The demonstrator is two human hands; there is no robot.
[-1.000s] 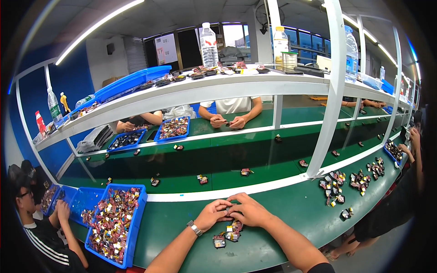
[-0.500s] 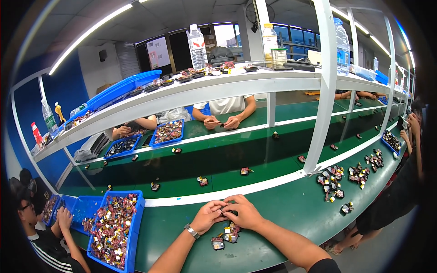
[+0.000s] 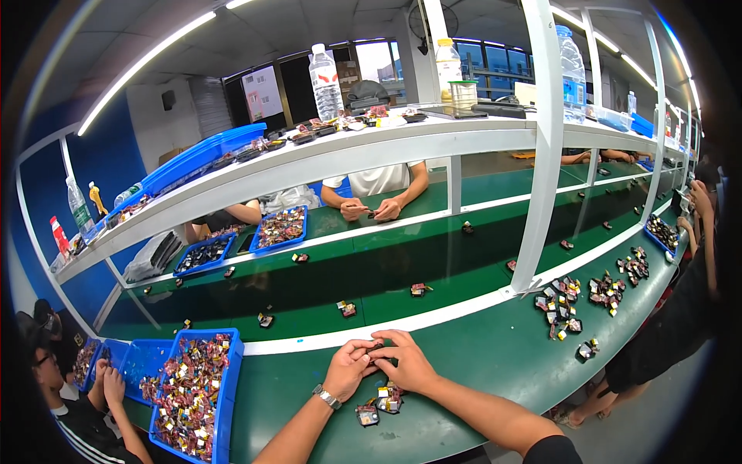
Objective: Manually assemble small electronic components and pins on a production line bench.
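Over the green bench, my left hand [image 3: 348, 371] and my right hand [image 3: 407, 363] meet, fingertips closed around one small dark electronic part [image 3: 376, 346]. Most of that part is hidden by the fingers. A watch with a metal band is on my left wrist. Just below the hands lie a few similar units, black with white and yellow labels and reddish wires: one unit [image 3: 367, 415] nearest me, others [image 3: 389, 399] partly under my right hand.
A blue tray [image 3: 227, 394] heaped with such units stands at left, beside a seated co-worker [image 3: 58, 387]. Loose piles [image 3: 558, 308] lie at right. Beyond a white rail, units sit on the green conveyor [image 3: 386, 309]. White posts [image 3: 539, 155] hold a shelf with bottles. Another person works opposite.
My fingers have shifted slightly around the small part, and both hands stay together in nearly the same place. The whole view has moved a little. The units below the hands lie as before.
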